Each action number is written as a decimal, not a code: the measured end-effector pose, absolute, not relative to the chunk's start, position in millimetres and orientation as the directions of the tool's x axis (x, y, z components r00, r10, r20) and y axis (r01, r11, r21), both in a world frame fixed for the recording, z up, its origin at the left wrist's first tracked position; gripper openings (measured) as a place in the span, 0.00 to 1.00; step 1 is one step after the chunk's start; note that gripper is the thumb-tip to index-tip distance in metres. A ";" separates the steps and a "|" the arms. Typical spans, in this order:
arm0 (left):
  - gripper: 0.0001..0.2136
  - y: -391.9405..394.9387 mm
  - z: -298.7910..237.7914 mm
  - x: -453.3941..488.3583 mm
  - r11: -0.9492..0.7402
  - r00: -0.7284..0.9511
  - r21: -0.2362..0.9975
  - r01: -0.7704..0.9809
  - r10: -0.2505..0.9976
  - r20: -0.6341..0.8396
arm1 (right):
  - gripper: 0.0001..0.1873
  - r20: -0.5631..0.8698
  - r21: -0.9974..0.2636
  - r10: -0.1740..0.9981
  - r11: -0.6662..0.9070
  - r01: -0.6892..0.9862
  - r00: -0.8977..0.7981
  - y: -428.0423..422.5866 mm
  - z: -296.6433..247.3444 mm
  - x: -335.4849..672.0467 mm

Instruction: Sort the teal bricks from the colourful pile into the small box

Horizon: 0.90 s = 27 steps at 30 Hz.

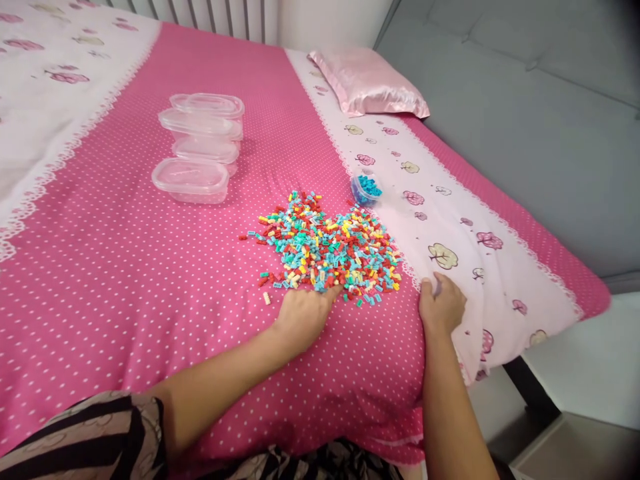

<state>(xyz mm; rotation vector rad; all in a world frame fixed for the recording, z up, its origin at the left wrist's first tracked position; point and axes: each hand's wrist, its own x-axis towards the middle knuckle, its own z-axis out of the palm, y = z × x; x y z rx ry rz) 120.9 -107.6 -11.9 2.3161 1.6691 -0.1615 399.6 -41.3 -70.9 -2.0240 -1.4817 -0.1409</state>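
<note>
A heap of small coloured bricks point(327, 247), red, blue, yellow and teal, lies on the pink dotted bedspread point(125, 267). My left hand point(303, 313) rests at the heap's near edge, fingers curled and pinched at the bricks there; what they hold is hidden. My right hand point(441, 303) lies on the sheet to the right of the heap, fingers curled down onto the fabric, with something small possibly under the fingertips. Beyond the heap stands a small clear tub point(367, 189) holding blue bricks.
Several clear lidded plastic containers point(200, 147) stand stacked at the back left. A pink satin pillow point(367, 83) lies at the bed's head. A grey padded wall point(525, 120) runs along the right. The bed's corner drops off at the lower right.
</note>
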 end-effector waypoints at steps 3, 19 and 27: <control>0.25 -96.4 -12.2 112.0 -0.178 0.204 0.133 0.975 0.954 -0.219 | 0.25 0.424 -0.414 0.824 -0.193 0.889 0.376 -41.7 -71.0 399.8; 0.23 -91.8 -7.6 111.5 0.020 -0.003 0.161 0.987 0.994 -0.106 | 0.25 0.437 -0.488 0.797 -0.180 0.854 0.417 -40.2 -63.9 392.2; 0.20 -121.7 -12.7 136.6 -0.288 0.345 0.299 0.910 0.925 -0.159 | 0.20 0.411 -0.641 0.910 0.244 0.728 0.056 -19.3 -30.9 316.1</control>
